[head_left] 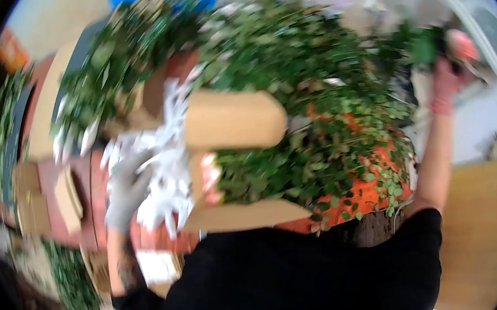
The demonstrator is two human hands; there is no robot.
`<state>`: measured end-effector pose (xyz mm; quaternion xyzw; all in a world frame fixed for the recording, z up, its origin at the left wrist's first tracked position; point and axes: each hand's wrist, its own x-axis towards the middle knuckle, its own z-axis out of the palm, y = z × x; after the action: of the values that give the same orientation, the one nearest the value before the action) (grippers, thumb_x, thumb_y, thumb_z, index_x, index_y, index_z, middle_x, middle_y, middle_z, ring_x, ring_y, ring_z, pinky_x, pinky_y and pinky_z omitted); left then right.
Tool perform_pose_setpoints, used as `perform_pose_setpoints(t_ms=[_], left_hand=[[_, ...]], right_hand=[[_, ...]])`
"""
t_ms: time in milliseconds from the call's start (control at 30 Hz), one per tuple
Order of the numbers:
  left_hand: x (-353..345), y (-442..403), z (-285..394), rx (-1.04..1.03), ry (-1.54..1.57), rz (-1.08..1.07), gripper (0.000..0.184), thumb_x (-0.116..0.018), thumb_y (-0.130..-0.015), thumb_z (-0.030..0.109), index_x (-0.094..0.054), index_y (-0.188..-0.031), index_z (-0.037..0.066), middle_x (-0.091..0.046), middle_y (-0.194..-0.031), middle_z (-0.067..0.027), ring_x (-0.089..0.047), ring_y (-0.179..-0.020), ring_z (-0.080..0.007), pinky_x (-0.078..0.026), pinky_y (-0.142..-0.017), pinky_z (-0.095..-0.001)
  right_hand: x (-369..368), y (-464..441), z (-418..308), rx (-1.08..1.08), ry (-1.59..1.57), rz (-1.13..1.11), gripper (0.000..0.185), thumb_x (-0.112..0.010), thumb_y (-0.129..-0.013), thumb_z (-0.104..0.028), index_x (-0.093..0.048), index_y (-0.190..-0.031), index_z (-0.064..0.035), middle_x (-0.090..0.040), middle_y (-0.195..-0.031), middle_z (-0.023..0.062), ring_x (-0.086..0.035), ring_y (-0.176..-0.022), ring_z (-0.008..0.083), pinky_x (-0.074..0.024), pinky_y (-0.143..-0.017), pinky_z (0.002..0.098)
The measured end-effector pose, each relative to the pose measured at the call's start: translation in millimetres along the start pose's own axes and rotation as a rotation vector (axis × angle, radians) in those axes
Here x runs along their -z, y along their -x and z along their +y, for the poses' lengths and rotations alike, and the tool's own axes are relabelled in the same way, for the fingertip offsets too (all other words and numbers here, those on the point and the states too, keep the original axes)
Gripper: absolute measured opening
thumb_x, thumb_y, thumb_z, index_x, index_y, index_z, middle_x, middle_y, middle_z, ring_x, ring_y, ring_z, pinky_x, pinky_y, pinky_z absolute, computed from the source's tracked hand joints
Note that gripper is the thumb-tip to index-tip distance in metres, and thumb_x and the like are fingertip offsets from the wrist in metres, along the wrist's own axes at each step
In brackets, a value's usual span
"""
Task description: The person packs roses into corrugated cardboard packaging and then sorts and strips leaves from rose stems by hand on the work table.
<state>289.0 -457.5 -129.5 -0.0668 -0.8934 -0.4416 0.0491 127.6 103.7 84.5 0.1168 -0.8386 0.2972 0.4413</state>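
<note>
My left hand (126, 189), in a whitish glove, is at the left edge of a pile of limp white pieces (159, 197) on the reddish table. Its thumb and fingers are apart and I see nothing held between them. Far out to the right, my right hand (448, 82), which looks pinkish and blurred, is closed around the stem of a pink rose (462, 46) with green leaves. Between my hands, an open cardboard box (236, 120) holds leafy stems and a red-and-white packet or print (210, 177) at its left side.
A large heap of leafy stems (299, 59) covers the table's middle and right, over orange material (359, 195). More stems (129, 52) with white-wrapped heads lie at the back left. Folded cardboard (68, 201) is at left; a wooden surface (485, 221) is at right.
</note>
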Motion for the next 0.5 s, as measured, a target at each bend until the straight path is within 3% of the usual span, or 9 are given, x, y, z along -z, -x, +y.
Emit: perform_pose_setpoints(t_ms=[33,100,167,200,233,267,333,467,500], left_hand=[[-21.6,2.3,1.1,-0.159,-0.038,-0.015,0.027,-0.060,-0.083,0.013,-0.064,-0.107,0.001,-0.066,-0.101,-0.0170,-0.065,-0.088,-0.0287,-0.051,-0.078,-0.0363],[-46.1,-1.4,20.9,-0.251,-0.021,-0.145,0.023,-0.059,-0.083,0.016,-0.063,-0.102,0.004,-0.064,-0.092,-0.0152,-0.061,-0.083,-0.0333,-0.049,-0.074,-0.0386],[-81.4,-1.4,6.1,-0.367,-0.082,-0.322,0.040,-0.058,-0.082,0.016,-0.055,-0.121,0.006,-0.059,-0.117,-0.0156,-0.063,-0.092,-0.0311,-0.050,-0.077,-0.0374],[-83.1,-9.5,21.3,-0.268,-0.123,-0.466,0.045,-0.057,-0.083,0.020,-0.051,-0.124,0.005,-0.051,-0.129,-0.0164,-0.061,-0.098,-0.0320,-0.049,-0.083,-0.0381],[-94.5,-7.9,18.7,-0.284,-0.143,-0.454,0.047,-0.057,-0.083,0.023,-0.049,-0.125,0.004,-0.048,-0.131,-0.0182,-0.060,-0.100,-0.0332,-0.048,-0.085,-0.0388],[-108.2,-7.1,10.6,-0.299,-0.161,-0.438,0.049,-0.057,-0.084,0.025,-0.048,-0.126,0.003,-0.045,-0.134,-0.0201,-0.059,-0.103,-0.0344,-0.047,-0.087,-0.0395],[-124.0,-9.3,-0.3,-0.281,-0.223,-0.422,0.052,-0.057,-0.084,0.028,-0.045,-0.128,0.002,-0.044,-0.133,-0.0219,-0.059,-0.101,-0.0357,-0.047,-0.087,-0.0403],[-122.8,-10.2,8.5,-0.153,-0.269,-0.536,0.061,-0.057,-0.084,0.033,-0.039,-0.132,0.001,-0.045,-0.130,-0.0258,-0.060,-0.097,-0.0376,-0.048,-0.086,-0.0415],[-124.5,-11.6,8.3,-0.072,-0.403,-0.664,0.061,-0.058,-0.081,0.039,-0.044,-0.128,0.002,-0.048,-0.128,-0.0199,-0.063,-0.089,-0.0369,-0.050,-0.080,-0.0433]], right_hand=[[4.4,-9.8,-20.9,0.321,-0.012,0.161,0.034,-0.058,-0.077,0.007,-0.060,-0.111,0.0050,-0.063,-0.106,0.0099,-0.061,-0.095,0.0187,-0.0490,-0.087,0.0337],[-0.6,18.4,-85.4,0.388,-0.102,-0.008,0.033,-0.053,-0.079,0.005,-0.060,-0.112,0.0058,-0.063,-0.110,0.0134,-0.062,-0.097,0.0241,-0.0491,-0.088,0.0355],[-25.8,61.9,-139.7,0.663,0.063,-0.288,0.032,-0.057,-0.076,0.001,-0.062,-0.107,0.0020,-0.064,-0.105,0.0155,-0.064,-0.090,0.0271,-0.0513,-0.081,0.0353],[-42.1,83.4,-145.4,0.780,0.140,-0.404,0.031,-0.061,-0.073,-0.004,-0.064,-0.104,-0.0036,-0.064,-0.100,0.0151,-0.064,-0.085,0.0281,-0.0522,-0.074,0.0360],[-58.2,105.0,-151.2,0.898,0.201,-0.522,0.030,-0.064,-0.071,-0.009,-0.066,-0.101,-0.0092,-0.064,-0.095,0.0148,-0.064,-0.080,0.0291,-0.0531,-0.067,0.0366],[-76.5,132.3,-164.4,0.837,0.203,-0.714,0.032,-0.066,-0.071,-0.015,-0.067,-0.102,-0.0177,-0.064,-0.091,0.0107,-0.063,-0.075,0.0272,-0.0523,-0.063,0.0388],[-113.4,190.8,-141.7,0.935,0.171,-0.692,0.033,-0.063,-0.074,-0.019,-0.063,-0.106,-0.0260,-0.060,-0.102,0.0101,-0.059,-0.068,0.0217,-0.0457,-0.052,0.0340],[-162.3,247.1,-153.6,0.779,0.219,-0.975,0.022,-0.057,-0.077,-0.017,-0.062,-0.098,-0.0194,-0.057,-0.092,0.0055,-0.058,-0.069,0.0199,-0.0436,-0.051,0.0293],[-174.0,261.6,-152.3,0.755,0.376,-1.089,0.041,-0.065,-0.069,-0.021,-0.058,-0.110,-0.0191,-0.057,-0.089,0.0051,-0.059,-0.075,0.0189,-0.0442,-0.059,0.0305]])
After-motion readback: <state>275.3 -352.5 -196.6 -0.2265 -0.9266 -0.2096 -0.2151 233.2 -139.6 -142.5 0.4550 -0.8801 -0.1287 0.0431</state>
